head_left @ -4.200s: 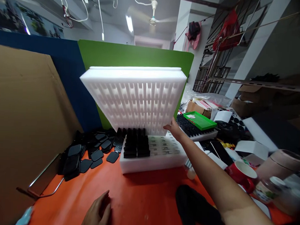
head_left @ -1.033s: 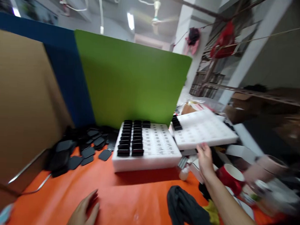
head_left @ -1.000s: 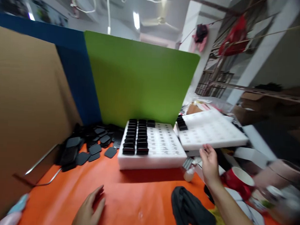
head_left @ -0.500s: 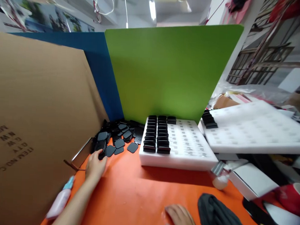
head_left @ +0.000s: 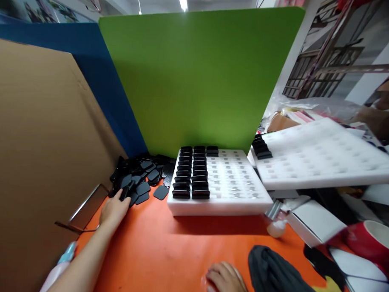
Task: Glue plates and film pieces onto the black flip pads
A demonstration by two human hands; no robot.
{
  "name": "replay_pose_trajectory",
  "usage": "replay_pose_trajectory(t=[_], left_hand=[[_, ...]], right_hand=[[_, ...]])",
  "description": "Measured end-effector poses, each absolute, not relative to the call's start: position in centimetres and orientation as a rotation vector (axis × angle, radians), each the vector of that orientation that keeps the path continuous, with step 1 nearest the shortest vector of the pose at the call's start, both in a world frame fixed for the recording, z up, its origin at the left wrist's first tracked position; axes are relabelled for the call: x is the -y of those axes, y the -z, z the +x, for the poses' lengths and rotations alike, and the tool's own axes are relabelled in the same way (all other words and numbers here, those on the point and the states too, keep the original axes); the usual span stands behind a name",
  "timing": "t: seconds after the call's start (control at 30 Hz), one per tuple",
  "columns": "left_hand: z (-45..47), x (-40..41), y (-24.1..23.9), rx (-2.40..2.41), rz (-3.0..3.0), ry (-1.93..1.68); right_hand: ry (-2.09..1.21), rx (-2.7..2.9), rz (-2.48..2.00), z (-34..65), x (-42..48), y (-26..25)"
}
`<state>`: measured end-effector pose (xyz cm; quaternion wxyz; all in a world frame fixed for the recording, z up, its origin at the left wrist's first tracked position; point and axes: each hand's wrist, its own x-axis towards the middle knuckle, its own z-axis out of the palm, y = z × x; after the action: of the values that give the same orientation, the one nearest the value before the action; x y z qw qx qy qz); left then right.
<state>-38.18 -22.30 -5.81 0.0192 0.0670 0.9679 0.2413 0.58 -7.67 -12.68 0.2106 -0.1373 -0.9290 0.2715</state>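
Right at the bottom edge, the right hand (head_left: 227,285) lies palm-down on the orange table (head_left: 178,252), fingers loose and lightly curled, holding nothing, and only partly in view. Just beside it, to the right, there's a crumpled dark cloth (head_left: 279,274). Over on the left, the left arm runs out along the table past a pink and blue bottle (head_left: 60,267) at the cardboard's foot, and the left hand (head_left: 114,210) is palm-down at the near edge of the pile of black pads (head_left: 142,178), fingertips (head_left: 124,194) on one of the nearest pads; whether they are pinching it or only touching it, I cannot tell from here. A metal clip (head_left: 87,207) lies just left of that hand, against the big cardboard sheet (head_left: 32,136). Middle of the table now: a white foam tray (head_left: 231,192) sits flat, its two left columns filled with black pieces (head_left: 191,173), a third column just begun at the back, the other slots bare. A small bottle (head_left: 275,227) lies near its right front corner, and a red mug (head_left: 368,241) shows further right. Beyond that, a second foam tray (head_left: 324,161) rests tilted on the clutter, with a few black pieces at its far left corner. Behind everything stand the green panel (head_left: 197,73) and the blue panel (head_left: 85,61).
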Motion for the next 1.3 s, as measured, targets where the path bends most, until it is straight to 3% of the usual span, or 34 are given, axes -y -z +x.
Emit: replay_pose_trajectory(t=[0.27,0.4,0.53,0.77,1.0,1.1,1.3], left_hand=[[-24.2,26.9,8.1,-2.761,0.913,-1.008],[-17.0,26.7,7.2,-2.430,1.652,-0.588],[-15.0,24.5,6.7,-2.224,1.995,-0.344],[-14.1,23.3,10.0,-2.712,1.544,-0.558],[-10.6,22.0,10.6,-2.703,1.439,-0.433],[-11.0,22.3,10.3,-2.565,1.590,-0.397],[-11.8,23.7,9.3,-2.446,1.789,-0.366]], right_hand=[[-1.066,2.490,-0.567,1.5,7.7,10.2],[-1.384,2.296,-0.709,1.0,6.9,9.5],[-1.677,2.496,-0.481,0.8,6.8,8.2],[-1.105,2.572,-0.804,2.2,8.0,9.1],[-1.488,2.278,-0.831,1.2,5.0,9.9],[-1.481,2.248,-0.844,-0.3,2.8,9.2],[-0.835,2.507,-0.760,-0.4,2.7,8.6]])
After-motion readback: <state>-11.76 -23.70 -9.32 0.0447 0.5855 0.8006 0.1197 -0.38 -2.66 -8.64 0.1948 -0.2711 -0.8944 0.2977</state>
